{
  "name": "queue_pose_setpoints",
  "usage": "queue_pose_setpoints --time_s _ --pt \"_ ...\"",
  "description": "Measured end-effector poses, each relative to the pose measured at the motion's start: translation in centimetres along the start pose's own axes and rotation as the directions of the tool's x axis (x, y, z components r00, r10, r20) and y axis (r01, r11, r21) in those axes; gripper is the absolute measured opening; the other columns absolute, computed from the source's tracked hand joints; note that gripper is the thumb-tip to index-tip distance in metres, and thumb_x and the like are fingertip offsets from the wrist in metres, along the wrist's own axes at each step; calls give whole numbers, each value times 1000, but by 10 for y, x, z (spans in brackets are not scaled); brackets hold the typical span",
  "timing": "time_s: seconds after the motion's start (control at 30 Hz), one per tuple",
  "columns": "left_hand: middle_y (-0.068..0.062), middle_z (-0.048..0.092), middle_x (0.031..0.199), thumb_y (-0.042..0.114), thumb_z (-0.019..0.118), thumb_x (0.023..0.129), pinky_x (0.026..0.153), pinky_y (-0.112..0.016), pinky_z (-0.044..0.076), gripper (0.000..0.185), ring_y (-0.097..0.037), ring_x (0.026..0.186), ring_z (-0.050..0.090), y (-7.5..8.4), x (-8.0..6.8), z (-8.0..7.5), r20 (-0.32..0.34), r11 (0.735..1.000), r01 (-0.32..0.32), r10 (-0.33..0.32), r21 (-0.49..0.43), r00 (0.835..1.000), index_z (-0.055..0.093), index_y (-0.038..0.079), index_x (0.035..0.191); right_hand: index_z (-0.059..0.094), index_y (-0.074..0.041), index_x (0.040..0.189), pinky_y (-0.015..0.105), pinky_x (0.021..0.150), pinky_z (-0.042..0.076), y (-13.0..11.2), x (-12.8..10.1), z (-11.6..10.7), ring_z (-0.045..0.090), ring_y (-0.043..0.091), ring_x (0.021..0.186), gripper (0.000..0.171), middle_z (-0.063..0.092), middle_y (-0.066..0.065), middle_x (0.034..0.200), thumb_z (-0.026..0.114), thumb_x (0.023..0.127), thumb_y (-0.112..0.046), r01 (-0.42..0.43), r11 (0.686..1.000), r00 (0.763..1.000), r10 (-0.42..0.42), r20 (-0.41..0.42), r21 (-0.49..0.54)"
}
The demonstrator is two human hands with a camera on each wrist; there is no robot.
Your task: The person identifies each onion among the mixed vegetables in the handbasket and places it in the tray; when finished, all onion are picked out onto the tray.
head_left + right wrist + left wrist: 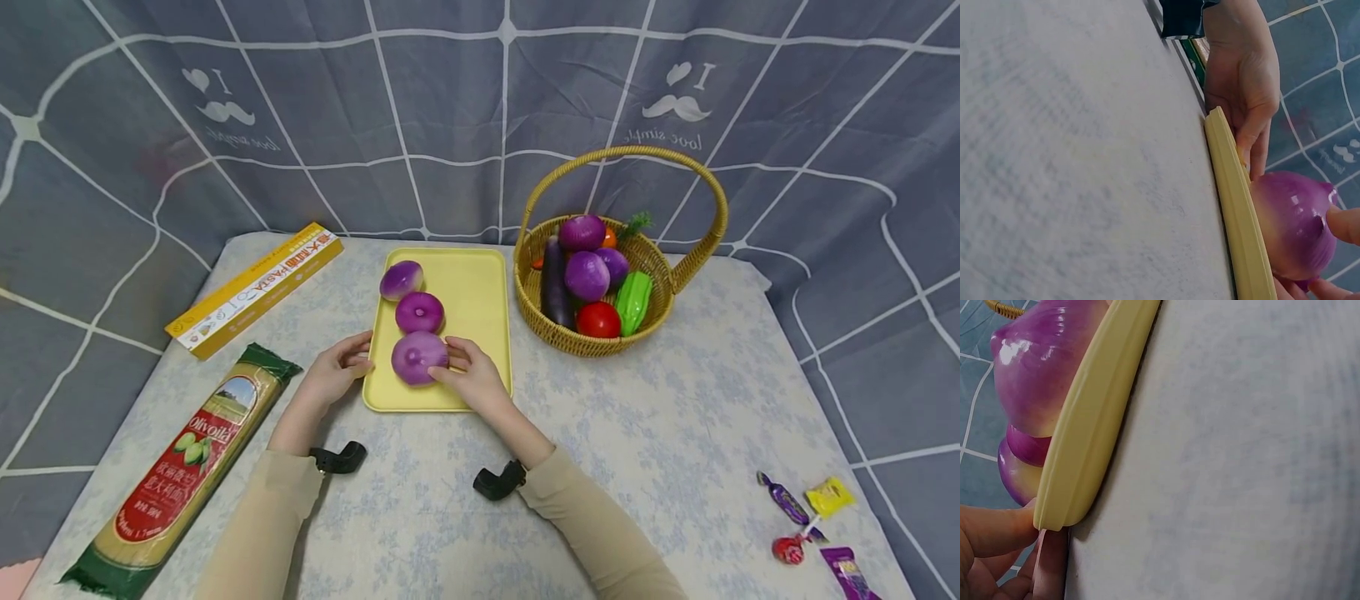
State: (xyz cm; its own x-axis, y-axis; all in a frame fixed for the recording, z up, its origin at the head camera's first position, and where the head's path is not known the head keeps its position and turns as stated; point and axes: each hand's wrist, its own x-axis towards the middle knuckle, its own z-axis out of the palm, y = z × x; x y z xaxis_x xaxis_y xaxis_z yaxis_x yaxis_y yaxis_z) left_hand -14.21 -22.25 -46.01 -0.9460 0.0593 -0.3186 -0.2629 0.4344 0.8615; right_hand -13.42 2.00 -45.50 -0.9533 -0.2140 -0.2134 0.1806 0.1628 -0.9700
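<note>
Three purple onions lie in a row on a yellow tray [480, 283]: a pale-sided one [401, 281] at the back, a darker one [408, 321] in the middle and a large onion [412, 367] in front. My right hand [483, 385] holds the front onion from its right side, thumb near and fingers behind; the right wrist view shows the thumb against this onion [1291, 219]. At the tray's left edge, my left hand [332, 375] grips the rim. In the left wrist view the thumb [997, 528] meets the tray corner, with fingers curled below it.
Right of the tray stands a wicker basket [577, 344] with an eggplant, a tomato, onions and other vegetables. A yellow pasta box [255, 287] and a spaghetti pack [180, 467] lie on the left. Several wrapped candies [828, 497] lie at the front right.
</note>
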Motion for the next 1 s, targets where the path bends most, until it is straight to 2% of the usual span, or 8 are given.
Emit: queue_pose_setpoints --time_s 0.37,0.5,0.73,0.87,1.0 --pt "-19 46 145 7 53 101 81 -12 47 58 -29 122 51 1 -1 0 1 1000 8 -8 -6 1000 32 11 155 45 -5 144 40 104 49 -11 -9 -12 52 31 132 64 51 15 143 73 89 -18 33 999 999 -33 -2 -10" --pt "-19 47 145 7 54 100 80 -12 47 58 -28 121 51 1 0 0 -5 1000 6 -6 -3 1000 33 10 155 46 -6 143 41 104 49 -20 -14 -25 52 31 131 61 54 13 141 72 89 -17 70 996 997 -71 -23 -48" --pt "-18 47 145 8 54 101 80 -13 47 58 -27 121 51 0 0 -1 -6 1000 16 -16 4 1000 33 12 155 49 -3 140 38 99 52 -33 -21 -55 59 30 123 53 60 16 133 69 92 -11 139 989 987 -143 -74 -57" --pt "-18 47 145 9 54 101 80 -13 47 58 -28 122 51 1 0 -1 -8 1000 22 -22 7 1000 33 13 155 57 -2 132 31 98 52 -38 -24 -74 61 28 120 40 62 17 131 66 94 -10 177 982 975 -185 -126 -67" --pt "-18 47 145 9 55 101 81 -13 47 58 -28 121 52 2 0 0 -5 1000 17 -17 11 1000 33 12 155 62 0 127 19 91 53 -44 -25 -98 64 23 113 34 64 18 128 65 94 -8 209 974 951 -223 -215 -86"
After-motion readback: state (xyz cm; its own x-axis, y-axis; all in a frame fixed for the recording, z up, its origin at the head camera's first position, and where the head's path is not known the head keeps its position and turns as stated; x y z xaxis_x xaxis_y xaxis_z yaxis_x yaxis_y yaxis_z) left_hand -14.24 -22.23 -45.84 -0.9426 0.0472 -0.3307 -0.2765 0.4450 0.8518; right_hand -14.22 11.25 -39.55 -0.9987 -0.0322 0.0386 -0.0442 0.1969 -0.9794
